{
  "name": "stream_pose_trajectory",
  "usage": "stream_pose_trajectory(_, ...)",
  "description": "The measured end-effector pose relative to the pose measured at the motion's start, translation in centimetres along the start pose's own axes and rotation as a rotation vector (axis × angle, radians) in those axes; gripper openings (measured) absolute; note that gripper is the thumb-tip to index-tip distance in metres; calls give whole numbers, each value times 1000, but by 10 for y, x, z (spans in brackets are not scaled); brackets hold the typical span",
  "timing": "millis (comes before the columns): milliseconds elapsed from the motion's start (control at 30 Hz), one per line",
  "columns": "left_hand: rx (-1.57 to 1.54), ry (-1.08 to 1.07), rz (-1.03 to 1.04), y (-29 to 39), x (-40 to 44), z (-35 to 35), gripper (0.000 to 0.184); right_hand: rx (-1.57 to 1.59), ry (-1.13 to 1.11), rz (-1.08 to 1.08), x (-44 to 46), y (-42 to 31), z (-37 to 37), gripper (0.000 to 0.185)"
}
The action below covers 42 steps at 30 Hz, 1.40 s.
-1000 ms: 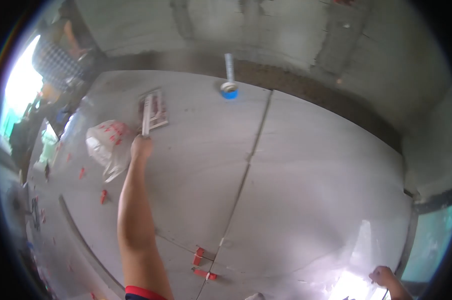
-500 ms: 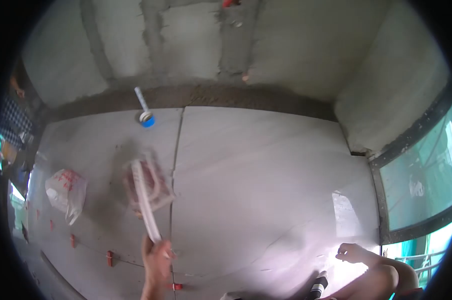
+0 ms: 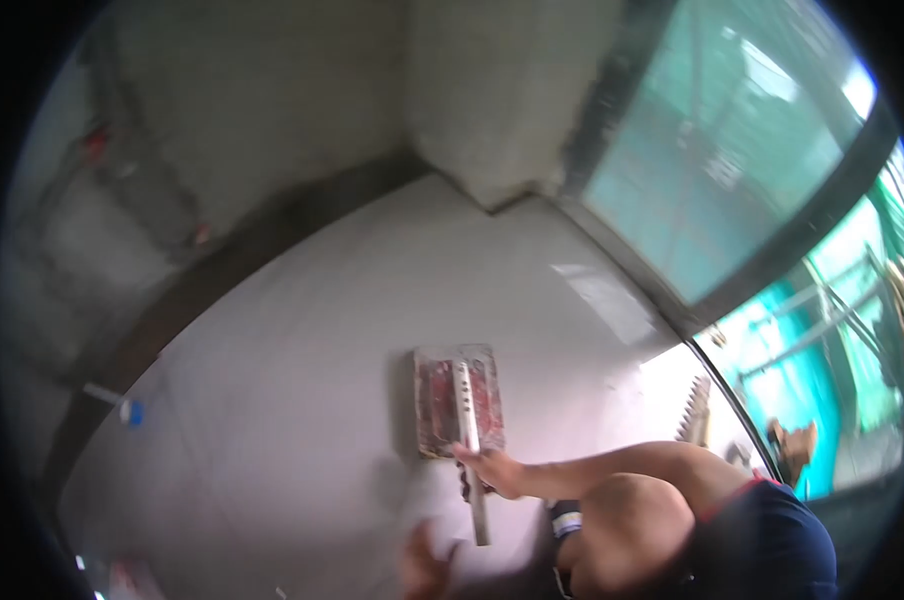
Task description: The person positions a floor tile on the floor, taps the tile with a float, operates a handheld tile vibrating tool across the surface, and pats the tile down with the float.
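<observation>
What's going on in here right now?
A person crouching on a pale floor has their right hand on the long, holed bar of a reddish rectangular tool. Their left hand is blurred beside the bar's lower end and seems to be off it. The tool is over the floor; whether it touches is hard to tell. A blue roll sits by the wall, away from both hands.
</observation>
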State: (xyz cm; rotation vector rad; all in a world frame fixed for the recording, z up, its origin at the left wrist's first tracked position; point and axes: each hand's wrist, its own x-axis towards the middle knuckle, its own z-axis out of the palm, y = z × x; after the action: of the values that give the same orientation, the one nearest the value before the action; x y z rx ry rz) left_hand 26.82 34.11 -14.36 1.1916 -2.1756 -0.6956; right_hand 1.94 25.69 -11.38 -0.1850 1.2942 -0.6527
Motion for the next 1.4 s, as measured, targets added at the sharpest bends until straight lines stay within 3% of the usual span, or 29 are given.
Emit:
stream_pose_trajectory(33,188,-181,-197,-20,10,-41,74,16,172,-2,4,0,5,45)
stream_pose_trajectory(100,449,-223,-555,-71,-22,-76,80,100,282,-17,-20,1,10,45)
stream_pose_trajectory(133,558,-158,-589,-87,-36,-88,82,146,284,-39,-24,0,5,44)
stream_pose_trajectory(200,806,-57,-417,-151,-76,-139,82,229,191,-137,21,6,16,41)
stream_pose_trajectory(267,805,-53,-421,-181,-95,-130,82,145,370,-147,24,-9,22,41)
stream_pose_trajectory(300,793,-57,-416,-194,-107,-120,82,-85,480,-219,26,-14,13,44)
stream_pose_trajectory(367,782,-44,-437,-169,-111,-150,82,-322,621,-384,-13,-44,3,46)
stream_pose_trajectory(467,724,-62,-432,-158,-80,-142,84,-391,734,-542,-29,-98,-48,45)
stream_pose_trajectory(633,677,-53,-389,-162,-81,-143,87,-297,692,-620,-31,-128,-97,58)
stream_pose_trajectory(767,664,-80,-403,-168,-83,-134,88,-308,774,-465,3,-101,-71,62)
stream_pose_trajectory(867,661,-163,-473,-162,-81,-135,89,-408,604,-210,14,-82,-60,65)
stream_pose_trajectory(1000,667,-296,-572,-157,-77,-142,93,-509,489,-296,16,-68,-55,60)
stream_pose_trajectory(1100,660,-258,-492,-185,-97,-140,95,-573,461,-359,-2,-113,-70,57)
stream_pose_trajectory(1233,681,-280,-502,-196,-106,-137,97,-474,621,-547,-29,-163,-84,60)
stream_pose_trajectory(1333,667,-303,-556,-193,-101,-140,97,-398,762,-725,0,-172,-101,58)
stream_pose_trajectory(1400,643,-318,-601,-160,-79,-143,98,-443,863,-596,26,-162,-98,57)
